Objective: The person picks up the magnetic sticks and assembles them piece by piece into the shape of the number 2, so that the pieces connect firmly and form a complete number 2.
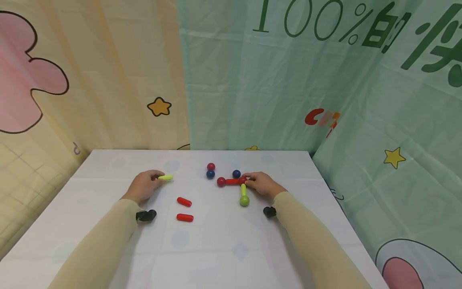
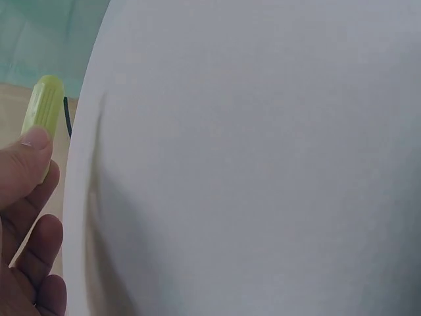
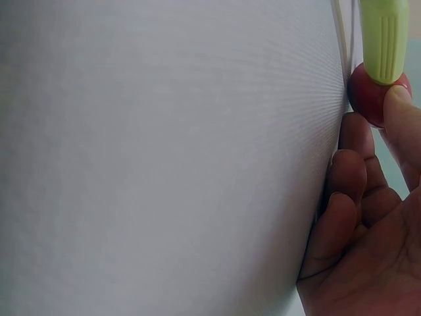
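My left hand (image 1: 145,186) pinches a yellow-green rod (image 2: 45,105) between thumb and fingers, at the left side of the table. My right hand (image 1: 262,184) pinches a red ball (image 3: 370,95) at the corner of a joined piece. From that ball a red rod (image 1: 232,182) runs left to another red ball (image 1: 221,182). A second yellow-green rod (image 3: 385,39) runs from the held ball toward the near side and ends in a green ball (image 1: 244,200). Beside the joined piece, on its far side, lies a dark blue ball (image 1: 236,174).
Two loose red rods, a farther one (image 1: 184,202) and a nearer one (image 1: 185,217), lie on the white-covered table (image 1: 213,257) between the forearms. A red ball (image 1: 211,166) and a blue ball (image 1: 210,174) sit together farther back. Printed curtains (image 1: 231,88) stand behind the table.
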Available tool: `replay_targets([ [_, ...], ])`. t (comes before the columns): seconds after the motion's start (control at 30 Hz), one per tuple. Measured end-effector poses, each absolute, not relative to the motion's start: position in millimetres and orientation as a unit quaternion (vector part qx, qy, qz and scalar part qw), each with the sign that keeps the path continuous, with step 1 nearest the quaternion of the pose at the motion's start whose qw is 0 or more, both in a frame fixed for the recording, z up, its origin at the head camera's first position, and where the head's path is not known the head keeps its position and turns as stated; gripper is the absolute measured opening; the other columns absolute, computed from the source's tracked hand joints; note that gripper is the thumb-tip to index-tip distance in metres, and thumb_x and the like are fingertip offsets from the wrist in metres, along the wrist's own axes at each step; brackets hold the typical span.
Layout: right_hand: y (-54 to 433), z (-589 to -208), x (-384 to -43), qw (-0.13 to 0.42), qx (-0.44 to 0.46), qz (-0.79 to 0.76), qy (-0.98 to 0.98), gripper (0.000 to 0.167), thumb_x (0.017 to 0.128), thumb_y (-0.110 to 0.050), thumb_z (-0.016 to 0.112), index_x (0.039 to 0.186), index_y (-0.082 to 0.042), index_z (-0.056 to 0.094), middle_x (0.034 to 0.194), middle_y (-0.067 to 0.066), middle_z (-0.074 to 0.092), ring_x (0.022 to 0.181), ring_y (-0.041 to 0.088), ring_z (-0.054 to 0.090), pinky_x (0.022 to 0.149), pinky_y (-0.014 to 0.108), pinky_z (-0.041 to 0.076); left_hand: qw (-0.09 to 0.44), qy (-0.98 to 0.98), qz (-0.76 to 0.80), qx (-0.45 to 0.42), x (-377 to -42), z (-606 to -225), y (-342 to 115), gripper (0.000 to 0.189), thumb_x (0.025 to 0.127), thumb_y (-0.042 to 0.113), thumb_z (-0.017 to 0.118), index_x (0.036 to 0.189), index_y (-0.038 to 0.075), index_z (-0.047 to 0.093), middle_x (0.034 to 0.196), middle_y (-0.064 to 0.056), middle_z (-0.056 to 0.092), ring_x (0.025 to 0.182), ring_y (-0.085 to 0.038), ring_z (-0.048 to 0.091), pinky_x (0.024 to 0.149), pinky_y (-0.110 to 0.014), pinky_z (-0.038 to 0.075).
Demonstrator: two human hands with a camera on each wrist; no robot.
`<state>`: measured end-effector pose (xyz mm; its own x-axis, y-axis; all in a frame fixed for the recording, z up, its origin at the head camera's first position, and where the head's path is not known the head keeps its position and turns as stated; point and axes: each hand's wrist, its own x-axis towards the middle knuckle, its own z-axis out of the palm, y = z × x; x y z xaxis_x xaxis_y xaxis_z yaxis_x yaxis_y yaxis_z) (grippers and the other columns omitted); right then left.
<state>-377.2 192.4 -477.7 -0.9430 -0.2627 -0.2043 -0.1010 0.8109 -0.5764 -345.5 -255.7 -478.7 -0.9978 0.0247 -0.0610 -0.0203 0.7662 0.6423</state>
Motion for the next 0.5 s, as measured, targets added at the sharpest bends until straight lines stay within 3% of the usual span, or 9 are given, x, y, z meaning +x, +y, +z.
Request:
replay_targets([
  [0.5,193,-477,-377,0.141,-0.096,-0.297,0.94,0.041,0.107,-0.026,0.062,0.148,-0.025,0.062,0.138,0.01,0.068,0.122,0.027,0.061,0.116,0.051,0.046,0.049,0.926,0.373,0.033,-337,-467,-213,0.035,0.104,0.025,0.068,0.137,0.014,0.067,0.134,-0.014,0.064,0.124,-0.036,0.053,0.107,-0.055,0.048],
])
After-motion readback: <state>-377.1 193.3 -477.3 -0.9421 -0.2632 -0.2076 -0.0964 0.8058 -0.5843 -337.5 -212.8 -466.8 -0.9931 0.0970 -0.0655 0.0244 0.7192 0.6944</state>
